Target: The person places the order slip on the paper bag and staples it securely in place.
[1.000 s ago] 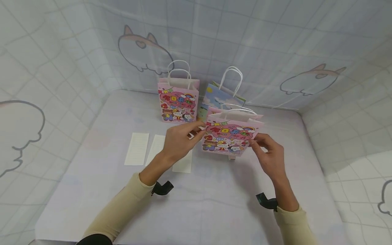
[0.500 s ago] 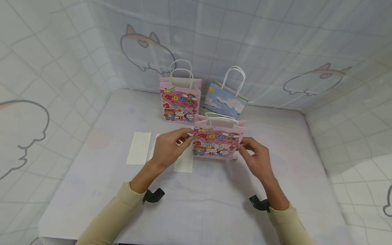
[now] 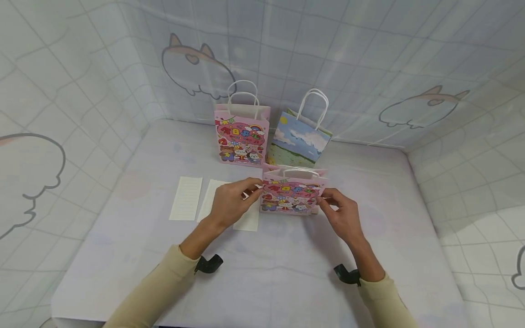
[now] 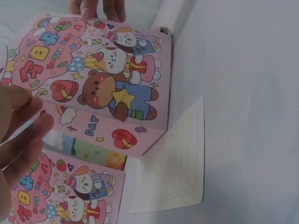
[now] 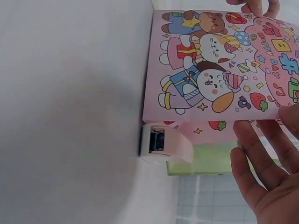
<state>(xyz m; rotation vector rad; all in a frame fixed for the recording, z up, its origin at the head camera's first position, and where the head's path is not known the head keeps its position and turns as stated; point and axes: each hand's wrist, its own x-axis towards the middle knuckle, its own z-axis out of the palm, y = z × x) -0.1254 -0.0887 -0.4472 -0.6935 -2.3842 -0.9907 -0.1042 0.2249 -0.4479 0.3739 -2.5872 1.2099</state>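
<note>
Left sheet: lined white paper [image 3: 186, 198], flat on the table [image 3: 270, 282], untouched.
Middle sheet: white paper [image 3: 208, 200], flat, partly covered by the left hand in the head view.
Left hand [image 3: 231, 200]: grip pinching the left edge of the near pink bag.
Far pink bag [image 3: 241, 139]: printed paper, white handles up, upright at the far side, clear of both hands; judged in place.
Near sheet: white paper [image 3: 246, 222], flat, its far end beside the bag's left base corner; whether it runs underneath, cannot tell.
Near pink bag [image 3: 292, 197]: matching print, upright, mouth open, held between both hands in front of the blue bag; base on or just above the table. Judged nearly set; release outstanding.
Blue landscape bag [image 3: 298, 141]: far side, just right of the far pink bag, standing askew, untouched; any straightening not yet done.
Small pale object [image 5: 161, 142]: dark slot, on the table by the near pink bag's right base corner; kind uncertain.
Right hand [image 3: 341, 212]: grip pinching the right edge, thumb in front.
Contents: bag interiors not readable; three sheets lie outside, so any filling with them appears not begun.
</note>
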